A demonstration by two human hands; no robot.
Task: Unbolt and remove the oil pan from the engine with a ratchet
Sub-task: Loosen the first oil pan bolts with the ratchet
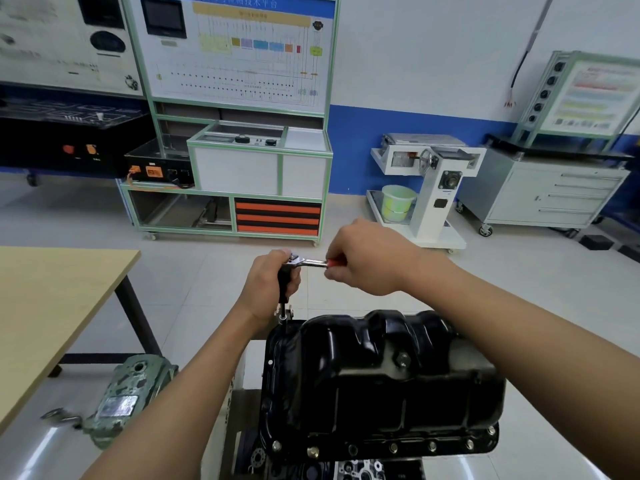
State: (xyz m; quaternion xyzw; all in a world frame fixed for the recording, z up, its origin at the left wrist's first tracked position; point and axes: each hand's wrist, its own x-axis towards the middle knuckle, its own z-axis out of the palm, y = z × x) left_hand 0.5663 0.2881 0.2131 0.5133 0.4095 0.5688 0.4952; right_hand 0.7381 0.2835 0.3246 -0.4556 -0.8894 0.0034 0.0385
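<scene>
A glossy black oil pan (381, 386) sits bottom-up on the engine, with several bolts along its near flange (394, 446). A ratchet (308, 262) with a red handle stands over the pan's far left corner, its black extension (284, 289) reaching down to the flange there. My left hand (268, 289) grips the extension just under the ratchet head. My right hand (363, 258) holds the red handle, out to the right.
A wooden table (52, 299) stands at the left. A green gear housing (128, 400) of the engine stand sits low left. Training benches (239, 161), a white stand (429, 188) and a grey drawer cabinet (540, 192) line the far wall.
</scene>
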